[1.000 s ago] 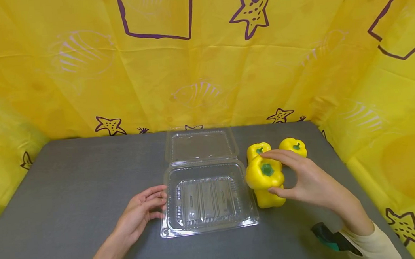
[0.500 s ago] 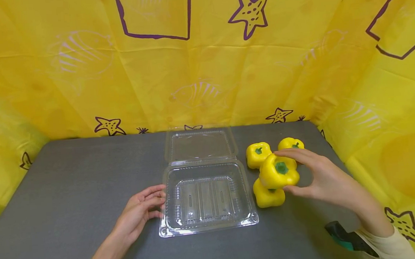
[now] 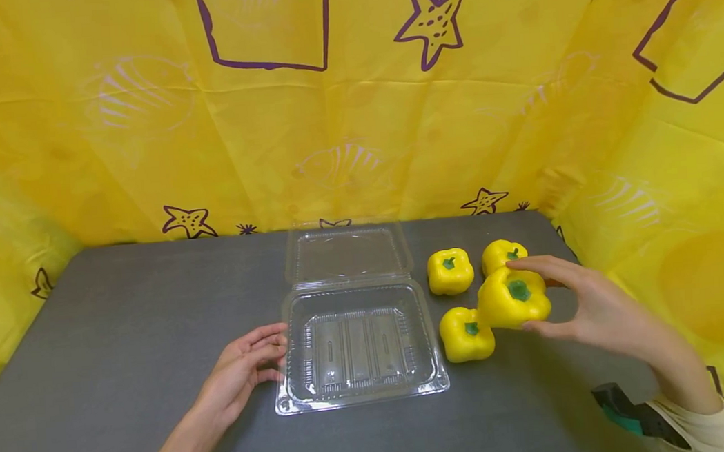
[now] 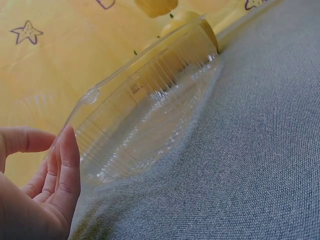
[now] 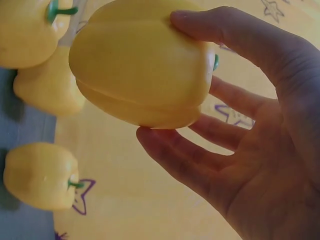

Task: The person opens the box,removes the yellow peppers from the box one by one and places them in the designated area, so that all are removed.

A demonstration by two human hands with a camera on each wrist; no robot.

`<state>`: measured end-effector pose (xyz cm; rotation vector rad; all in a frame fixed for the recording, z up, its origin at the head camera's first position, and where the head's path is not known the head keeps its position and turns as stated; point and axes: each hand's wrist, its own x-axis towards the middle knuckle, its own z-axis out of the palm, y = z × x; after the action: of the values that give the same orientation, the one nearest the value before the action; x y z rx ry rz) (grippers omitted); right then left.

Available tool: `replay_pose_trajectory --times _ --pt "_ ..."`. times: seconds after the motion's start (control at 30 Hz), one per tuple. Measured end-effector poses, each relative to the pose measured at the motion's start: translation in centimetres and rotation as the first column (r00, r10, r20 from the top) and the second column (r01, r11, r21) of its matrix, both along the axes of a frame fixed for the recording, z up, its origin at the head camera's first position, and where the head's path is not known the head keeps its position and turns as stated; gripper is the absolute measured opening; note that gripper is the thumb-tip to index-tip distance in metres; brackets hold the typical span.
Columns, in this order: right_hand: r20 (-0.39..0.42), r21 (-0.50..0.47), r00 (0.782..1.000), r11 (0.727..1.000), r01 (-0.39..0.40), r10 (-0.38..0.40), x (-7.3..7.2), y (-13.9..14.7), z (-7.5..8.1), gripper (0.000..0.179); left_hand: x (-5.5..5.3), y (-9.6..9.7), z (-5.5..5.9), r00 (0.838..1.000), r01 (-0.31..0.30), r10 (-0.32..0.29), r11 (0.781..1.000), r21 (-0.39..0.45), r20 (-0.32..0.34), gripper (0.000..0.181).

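A clear plastic clamshell container lies open in the middle of the table, its lid folded back towards the wall. My left hand is at its left side; in the left wrist view the thumb and fingers pinch the container's rim. My right hand holds a yellow bell pepper between thumb and fingertips, raised over the table on the right. In the right wrist view this held pepper shows its smooth side, with its green stem mostly hidden.
Right of the container sit other yellow peppers: one near the front, one behind it and one at the back right, partly overlapped by the held pepper. A yellow patterned cloth walls the grey table.
My right hand has moved right with the pepper, away from the container, uncovering the peppers behind and below it. My left hand stays at the container's left rim.
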<state>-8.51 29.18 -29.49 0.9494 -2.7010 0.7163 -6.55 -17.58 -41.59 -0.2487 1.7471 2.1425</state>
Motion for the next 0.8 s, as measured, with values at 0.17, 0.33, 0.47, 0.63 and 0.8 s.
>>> replay_pose_trajectory --times 0.17,0.33,0.47,0.63,0.8 --pt "0.037 -0.034 0.999 0.999 -0.001 0.002 -0.2 1.1 -0.5 0.082 0.0 -0.1 -0.1 1.0 -0.001 0.001 1.0 0.002 -0.001 0.051" --pt "0.073 -0.035 0.997 0.999 -0.009 0.012 -0.5 2.2 -1.1 0.079 0.0 -0.1 -0.1 1.0 0.006 -0.006 1.0 0.004 -0.01 0.049" --pt "0.098 0.005 0.995 1.0 -0.003 0.002 -0.8 2.9 -1.7 0.076 0.1 0.0 -0.1 1.0 0.003 -0.003 1.0 0.011 -0.009 0.047" --pt "0.147 0.016 0.989 1.0 0.005 -0.007 -1.1 3.6 -3.0 0.074 0.1 0.0 -0.1 1.0 0.003 -0.003 1.0 0.012 -0.012 0.047" --pt "0.187 0.026 0.982 1.0 -0.005 0.0 -1.1 4.0 -4.3 0.074 0.0 0.1 -0.1 1.0 0.004 -0.004 1.0 0.016 -0.01 0.047"
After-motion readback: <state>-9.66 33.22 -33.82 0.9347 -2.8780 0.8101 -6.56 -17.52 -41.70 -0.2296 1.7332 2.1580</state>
